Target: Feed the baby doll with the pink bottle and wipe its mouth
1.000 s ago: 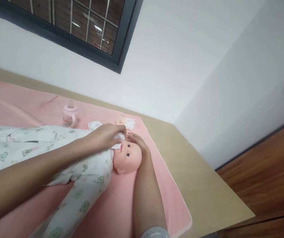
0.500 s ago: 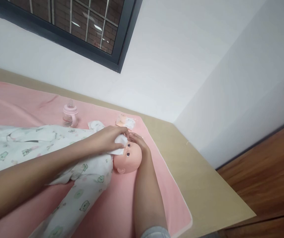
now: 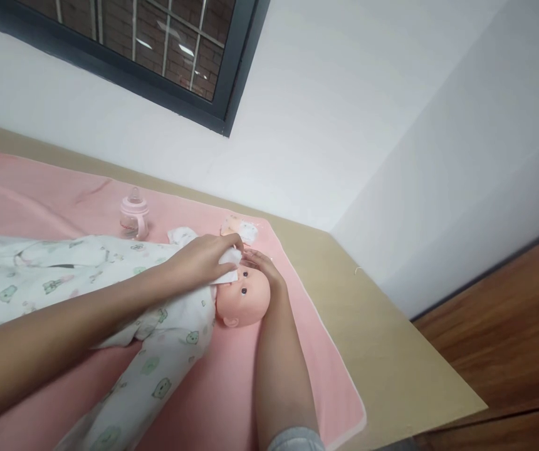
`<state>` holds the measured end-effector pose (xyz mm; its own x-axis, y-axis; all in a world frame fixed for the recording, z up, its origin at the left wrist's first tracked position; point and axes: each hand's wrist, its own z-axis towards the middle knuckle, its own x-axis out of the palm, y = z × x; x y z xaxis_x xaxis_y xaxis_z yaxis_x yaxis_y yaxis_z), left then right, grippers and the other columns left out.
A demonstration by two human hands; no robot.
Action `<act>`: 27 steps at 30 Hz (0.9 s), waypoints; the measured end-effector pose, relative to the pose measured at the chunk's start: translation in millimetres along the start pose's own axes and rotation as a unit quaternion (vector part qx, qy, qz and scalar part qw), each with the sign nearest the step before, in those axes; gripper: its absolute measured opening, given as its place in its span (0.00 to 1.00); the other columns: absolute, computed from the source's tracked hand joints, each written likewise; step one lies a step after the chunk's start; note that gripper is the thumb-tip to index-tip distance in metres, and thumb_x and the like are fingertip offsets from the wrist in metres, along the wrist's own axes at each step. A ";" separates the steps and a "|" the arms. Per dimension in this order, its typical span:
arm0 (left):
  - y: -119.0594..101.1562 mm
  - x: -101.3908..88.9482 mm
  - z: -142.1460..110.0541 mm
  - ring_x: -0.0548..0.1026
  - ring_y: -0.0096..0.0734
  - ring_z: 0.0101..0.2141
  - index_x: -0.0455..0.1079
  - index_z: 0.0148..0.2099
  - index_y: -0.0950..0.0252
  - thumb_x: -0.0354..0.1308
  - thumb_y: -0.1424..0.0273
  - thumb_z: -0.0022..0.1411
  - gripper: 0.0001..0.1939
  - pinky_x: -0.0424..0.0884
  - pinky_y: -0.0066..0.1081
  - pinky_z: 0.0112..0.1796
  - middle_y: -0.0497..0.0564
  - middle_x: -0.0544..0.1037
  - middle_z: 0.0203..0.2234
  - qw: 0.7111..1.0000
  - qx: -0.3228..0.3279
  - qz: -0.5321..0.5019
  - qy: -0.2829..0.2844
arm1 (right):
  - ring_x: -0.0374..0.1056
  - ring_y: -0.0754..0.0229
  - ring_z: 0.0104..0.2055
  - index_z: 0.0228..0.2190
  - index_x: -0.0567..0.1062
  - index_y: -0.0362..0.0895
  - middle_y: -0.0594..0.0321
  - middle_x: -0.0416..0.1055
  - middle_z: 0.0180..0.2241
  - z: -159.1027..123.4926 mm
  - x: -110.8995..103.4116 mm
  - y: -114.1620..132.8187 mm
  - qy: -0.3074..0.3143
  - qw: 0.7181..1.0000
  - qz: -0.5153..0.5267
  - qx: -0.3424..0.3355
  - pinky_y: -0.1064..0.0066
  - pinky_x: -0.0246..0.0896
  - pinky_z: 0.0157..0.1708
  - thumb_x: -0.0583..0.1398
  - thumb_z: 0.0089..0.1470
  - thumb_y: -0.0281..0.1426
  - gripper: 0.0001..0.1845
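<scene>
Two hands | left hand [image 3: 207, 257] pinching white tissue [image 3: 228, 268] at doll head's [image 3: 245, 307] lower face | right hand [image 3: 266, 268] open, cupping crown, contact seemingly light, partly hidden | head on pink mat [image 3: 229, 382], over counter [image 3: 345, 300] | best: steady head, gentle pressure

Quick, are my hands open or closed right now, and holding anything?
Left hand: closed, holding a white tissue at the doll's head.
Right hand: open, curved beside the head; firmness of contact can't be told.
</scene>
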<state>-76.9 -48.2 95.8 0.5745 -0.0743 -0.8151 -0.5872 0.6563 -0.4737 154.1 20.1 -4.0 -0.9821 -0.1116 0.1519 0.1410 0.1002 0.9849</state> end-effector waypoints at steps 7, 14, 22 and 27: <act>9.7 -21.8 -0.7 0.72 0.42 0.44 0.65 0.48 0.59 0.53 0.67 0.54 0.17 0.65 0.32 0.39 0.49 0.75 0.42 0.996 -0.014 -0.029 0.078 | 0.71 0.56 0.46 0.31 0.73 0.45 0.61 0.76 0.32 2.3 -0.2 0.3 -0.006 1.000 0.000 0.007 0.60 0.63 0.52 0.66 0.43 0.34 0.12; 5.6 -20.4 -2.1 0.73 0.37 0.39 0.66 0.42 0.59 0.55 0.69 0.52 0.13 0.65 0.29 0.34 0.46 0.76 0.39 0.993 0.003 -0.041 0.114 | 0.70 0.55 0.48 0.31 0.74 0.44 0.59 0.77 0.36 -13.1 11.3 16.2 -0.039 0.997 -0.061 -0.008 0.61 0.61 0.53 0.67 0.41 0.29 0.12; 1.6 -19.5 -2.7 0.74 0.37 0.37 0.68 0.39 0.60 0.55 0.71 0.51 0.11 0.63 0.28 0.31 0.45 0.77 0.36 0.993 0.016 -0.023 0.116 | 0.70 0.56 0.45 0.28 0.73 0.45 0.60 0.76 0.33 -7.9 9.9 13.5 -0.038 0.998 -0.055 -0.018 0.60 0.61 0.53 0.67 0.43 0.29 0.08; 2.9 -20.9 -2.1 0.74 0.38 0.37 0.68 0.40 0.60 0.55 0.71 0.50 0.12 0.62 0.28 0.31 0.46 0.77 0.35 0.995 0.016 0.015 0.094 | 0.70 0.55 0.47 0.31 0.74 0.45 0.59 0.76 0.35 -2.0 5.6 8.7 -0.020 0.999 -0.032 -0.006 0.59 0.63 0.52 0.68 0.42 0.31 0.11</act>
<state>-91.8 -46.3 110.8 0.4375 -0.1918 -0.8785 -0.5823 0.6841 -0.4393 150.1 18.4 5.6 -0.9933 -0.0770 0.0860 0.0796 0.0821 0.9934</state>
